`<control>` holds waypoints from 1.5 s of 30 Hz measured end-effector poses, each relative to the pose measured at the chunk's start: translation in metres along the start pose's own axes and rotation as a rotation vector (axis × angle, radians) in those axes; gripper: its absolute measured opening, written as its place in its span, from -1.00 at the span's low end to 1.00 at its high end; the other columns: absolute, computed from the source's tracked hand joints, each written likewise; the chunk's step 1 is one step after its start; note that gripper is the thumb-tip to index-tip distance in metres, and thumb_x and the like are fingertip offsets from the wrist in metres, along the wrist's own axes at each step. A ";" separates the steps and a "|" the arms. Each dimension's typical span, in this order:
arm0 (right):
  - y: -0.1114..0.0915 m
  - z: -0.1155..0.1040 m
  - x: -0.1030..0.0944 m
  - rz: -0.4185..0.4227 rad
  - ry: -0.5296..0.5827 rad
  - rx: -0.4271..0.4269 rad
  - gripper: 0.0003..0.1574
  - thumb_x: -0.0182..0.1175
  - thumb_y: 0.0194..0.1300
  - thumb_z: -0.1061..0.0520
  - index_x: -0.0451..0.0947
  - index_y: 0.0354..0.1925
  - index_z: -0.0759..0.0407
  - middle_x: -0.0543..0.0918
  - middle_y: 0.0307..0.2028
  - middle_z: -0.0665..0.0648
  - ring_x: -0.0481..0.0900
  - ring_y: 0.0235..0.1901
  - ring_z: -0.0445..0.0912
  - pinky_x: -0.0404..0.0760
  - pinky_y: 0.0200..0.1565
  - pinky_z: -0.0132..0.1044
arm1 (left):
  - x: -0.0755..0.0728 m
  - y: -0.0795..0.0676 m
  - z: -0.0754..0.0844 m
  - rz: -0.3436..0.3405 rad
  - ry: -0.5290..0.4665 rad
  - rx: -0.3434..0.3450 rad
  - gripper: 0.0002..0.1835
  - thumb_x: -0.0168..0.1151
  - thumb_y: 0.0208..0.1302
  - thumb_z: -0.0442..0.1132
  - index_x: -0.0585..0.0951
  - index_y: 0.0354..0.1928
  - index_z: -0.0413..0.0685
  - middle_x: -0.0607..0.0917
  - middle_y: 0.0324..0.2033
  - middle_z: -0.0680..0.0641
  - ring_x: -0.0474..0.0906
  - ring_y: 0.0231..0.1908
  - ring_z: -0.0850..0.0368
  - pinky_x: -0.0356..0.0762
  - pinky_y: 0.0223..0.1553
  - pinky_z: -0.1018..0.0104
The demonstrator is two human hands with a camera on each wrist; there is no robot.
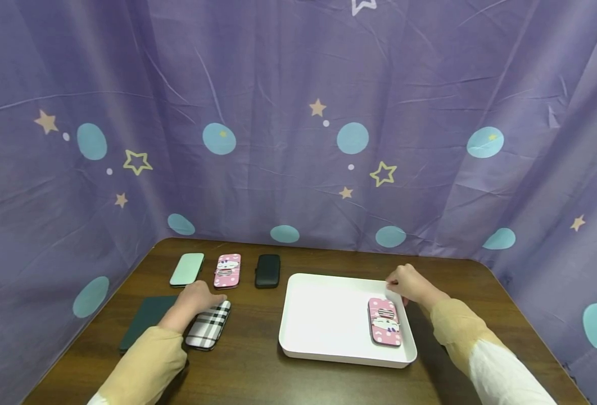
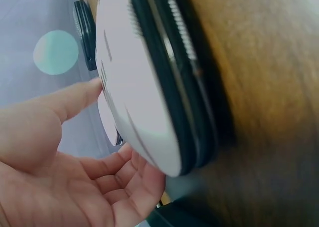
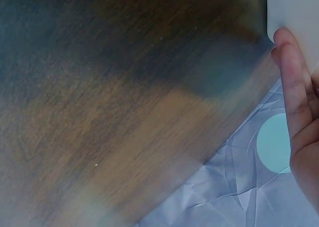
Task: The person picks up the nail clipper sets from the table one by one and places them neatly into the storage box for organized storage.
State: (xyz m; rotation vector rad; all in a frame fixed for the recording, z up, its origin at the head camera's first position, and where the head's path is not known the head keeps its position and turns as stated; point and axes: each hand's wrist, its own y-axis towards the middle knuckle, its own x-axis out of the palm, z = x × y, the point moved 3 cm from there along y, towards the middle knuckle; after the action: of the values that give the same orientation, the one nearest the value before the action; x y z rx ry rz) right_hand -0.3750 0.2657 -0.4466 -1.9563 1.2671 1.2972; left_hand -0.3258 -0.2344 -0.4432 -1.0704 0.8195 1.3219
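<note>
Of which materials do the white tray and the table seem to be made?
White tray: probably plastic with a smooth finish, judging by its even colour and rounded corners. Table: wood or wood-look laminate, seemingly smooth, with streaky brown grain.

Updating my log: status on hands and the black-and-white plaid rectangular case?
Left hand gripping plaid case, far end. Right hand gripping white rectangular tray, far-right corner. Nearby dark green flat object partly behind beige sleeve.

"What's counted between the left edge of the tabletop (image 1: 238,374) and the one tray (image 1: 329,315)?"

"One each: mint case (image 1: 187,270), black case (image 1: 267,271), plaid case (image 1: 209,326), pink case (image 1: 227,271), dark green piece (image 1: 149,318)."

"By the tray's right edge?"

"A second pink case (image 1: 385,322): five cases."
</note>
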 end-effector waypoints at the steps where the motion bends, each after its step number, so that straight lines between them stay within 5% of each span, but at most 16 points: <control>1: 0.000 0.000 0.000 0.001 0.000 0.002 -0.89 0.20 0.13 0.40 0.67 -0.42 0.31 0.71 -0.44 0.23 0.43 -0.89 -0.27 0.46 -0.78 -0.39 | 0.000 0.000 0.000 -0.005 0.005 0.003 -0.28 0.28 0.09 0.09 0.50 -0.13 -0.60 0.60 -0.22 -0.46 0.56 -0.28 -0.17 0.53 -0.22 -0.01; 12: -0.001 -0.001 0.000 0.014 -0.003 0.011 -0.89 0.20 0.13 0.40 0.68 -0.39 0.34 0.71 -0.40 0.28 0.42 -0.90 -0.26 0.45 -0.79 -0.40 | -0.002 -0.009 0.000 -0.055 -0.019 -0.010 -0.18 0.38 -0.06 0.21 0.49 -0.18 -0.55 0.58 -0.38 -0.27 0.50 -0.40 -0.04 0.55 -0.39 0.14; 33: -0.002 -0.002 -0.001 0.028 -0.013 -0.018 -0.88 0.20 0.12 0.42 0.67 -0.38 0.36 0.71 -0.41 0.29 0.43 -0.90 -0.25 0.45 -0.80 -0.40 | -0.001 -0.011 -0.003 -0.030 -0.086 -0.062 -0.07 0.41 -0.08 0.21 0.43 -0.08 -0.65 0.58 -0.24 -0.41 0.51 -0.28 -0.10 0.54 -0.23 0.03; 41: -0.002 -0.003 -0.001 0.030 -0.015 -0.033 -0.88 0.20 0.13 0.41 0.67 -0.40 0.34 0.71 -0.40 0.28 0.42 -0.90 -0.27 0.44 -0.80 -0.42 | -0.001 -0.015 -0.012 -0.067 -0.303 -0.096 -0.45 0.39 0.04 -0.10 0.45 -0.26 -0.55 0.50 -0.47 -0.22 0.54 -0.50 0.00 0.57 -0.53 0.18; 45: -0.002 -0.004 -0.002 0.029 -0.018 -0.030 -0.87 0.19 0.13 0.42 0.67 -0.41 0.33 0.71 -0.42 0.27 0.42 -0.90 -0.28 0.43 -0.80 -0.43 | -0.001 -0.017 -0.016 -0.091 -0.443 -0.105 -0.70 0.31 0.07 -0.26 0.49 -0.37 -0.43 0.49 -0.49 -0.13 0.51 -0.51 0.09 0.57 -0.52 0.21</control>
State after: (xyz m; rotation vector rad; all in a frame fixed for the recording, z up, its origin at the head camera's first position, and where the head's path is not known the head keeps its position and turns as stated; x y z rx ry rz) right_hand -0.3716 0.2645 -0.4438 -1.9489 1.2789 1.3526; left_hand -0.3079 -0.2485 -0.4448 -0.8383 0.3709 1.4638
